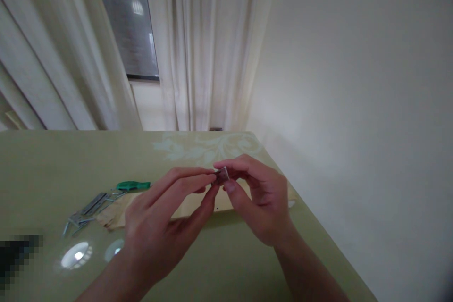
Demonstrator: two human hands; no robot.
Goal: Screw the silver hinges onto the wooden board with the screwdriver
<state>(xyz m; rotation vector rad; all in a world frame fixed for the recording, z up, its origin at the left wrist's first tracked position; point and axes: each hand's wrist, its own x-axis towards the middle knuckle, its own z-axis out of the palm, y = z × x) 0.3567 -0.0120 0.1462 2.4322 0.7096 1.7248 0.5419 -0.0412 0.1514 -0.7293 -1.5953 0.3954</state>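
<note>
Head view, metal part (pixel 222 175) pinched between hands (pixel 155 226) (pixel 264 205)

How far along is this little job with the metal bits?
Nothing looks fitted yet. The left hand and right hand pinch a small metal piece above the table. The green screwdriver and metal brackets lie untouched beside a pale board.
</note>
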